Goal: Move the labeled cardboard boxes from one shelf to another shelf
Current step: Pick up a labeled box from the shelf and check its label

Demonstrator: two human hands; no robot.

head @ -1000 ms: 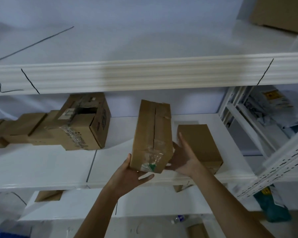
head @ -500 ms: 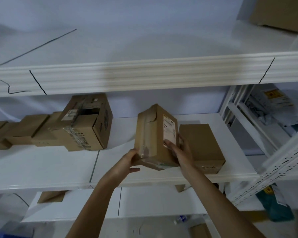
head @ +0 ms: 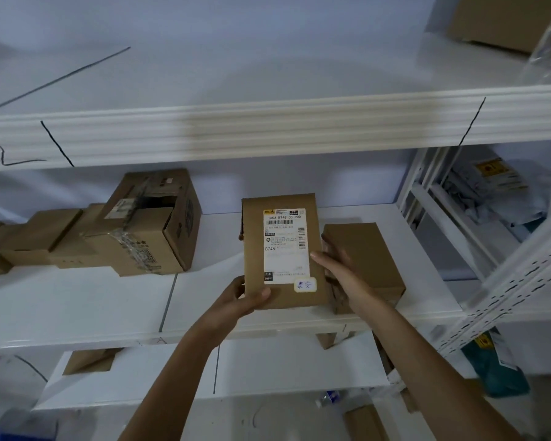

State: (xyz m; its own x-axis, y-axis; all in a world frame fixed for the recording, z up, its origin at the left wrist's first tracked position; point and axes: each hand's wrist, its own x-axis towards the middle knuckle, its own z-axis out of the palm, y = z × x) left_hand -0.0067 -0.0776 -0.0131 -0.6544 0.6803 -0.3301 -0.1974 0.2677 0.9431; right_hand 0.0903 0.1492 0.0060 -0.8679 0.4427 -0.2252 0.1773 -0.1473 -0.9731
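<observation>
A brown cardboard box (head: 255, 249) with a white shipping label (head: 285, 246) facing me is held over the middle white shelf (head: 77, 307). My left hand (head: 242, 300) grips its lower left corner, thumb on the front face. My right hand (head: 341, 272) presses against its right side. Just to the right, a plain brown box (head: 372, 256) rests on the same shelf, partly hidden by my right hand.
A larger torn, taped box (head: 150, 224) and a row of smaller boxes (head: 29, 240) sit at the shelf's left. The upper shelf (head: 268, 128) overhangs, with a box (head: 497, 20) at its far right. Lower shelves hold boxes (head: 89, 361); grey parcels (head: 490, 192) fill the right rack.
The held box has been turned so its labeled face points at me. Both hands shifted with it, staying on its left corner and right side.
</observation>
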